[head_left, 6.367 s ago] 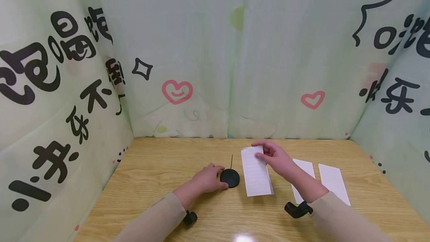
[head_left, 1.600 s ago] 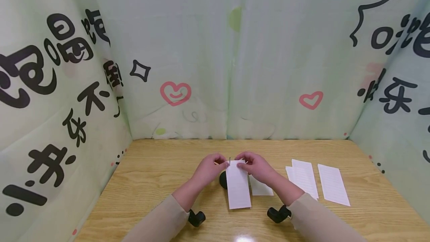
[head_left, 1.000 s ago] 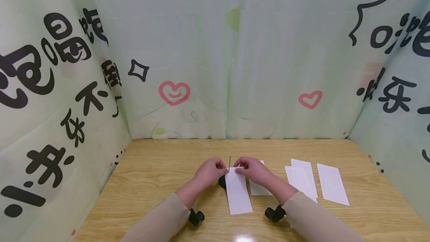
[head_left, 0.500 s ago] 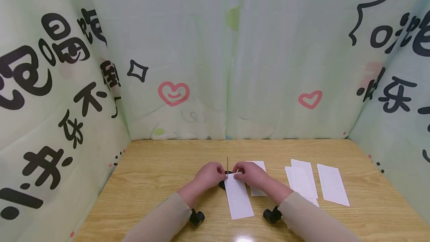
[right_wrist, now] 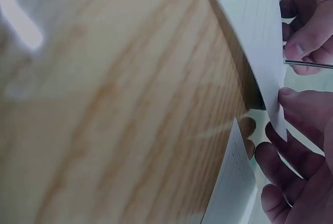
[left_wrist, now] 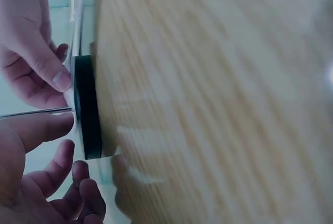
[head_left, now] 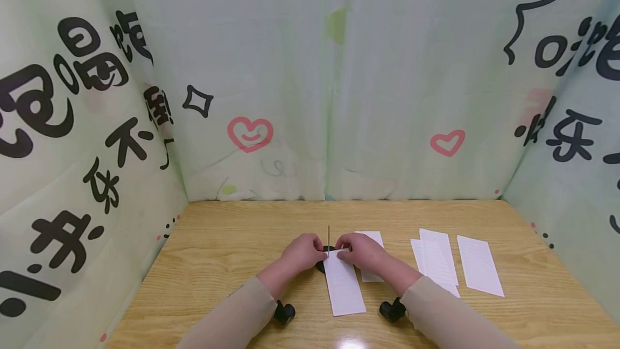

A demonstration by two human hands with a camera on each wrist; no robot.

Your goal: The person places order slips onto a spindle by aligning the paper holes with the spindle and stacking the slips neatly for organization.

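Note:
A bill spike with a round black base (left_wrist: 88, 109) stands on the table, its thin metal spike (head_left: 329, 236) upright. One lined paper slip (head_left: 344, 287) is pierced near its top edge and lies low against the base. My left hand (head_left: 302, 253) holds the slip's top left corner beside the spike, thumb tip close to the metal. On the other side, my right hand (head_left: 364, 253) pinches the top edge, its thumb on the paper in the right wrist view. The slip hides most of the base from above.
Another slip (head_left: 370, 277) lies partly under the right hand. Further right are two overlapping slips (head_left: 439, 255) and a single slip (head_left: 479, 265), all on the wooden table (head_left: 227, 241). Printed curtains (head_left: 290, 69) enclose the back and sides.
Earlier the right hand held a slip beside the bill spike and the left touched its base. Both hands then brought a slip onto the spike and slid it down. The last half second shows little movement.

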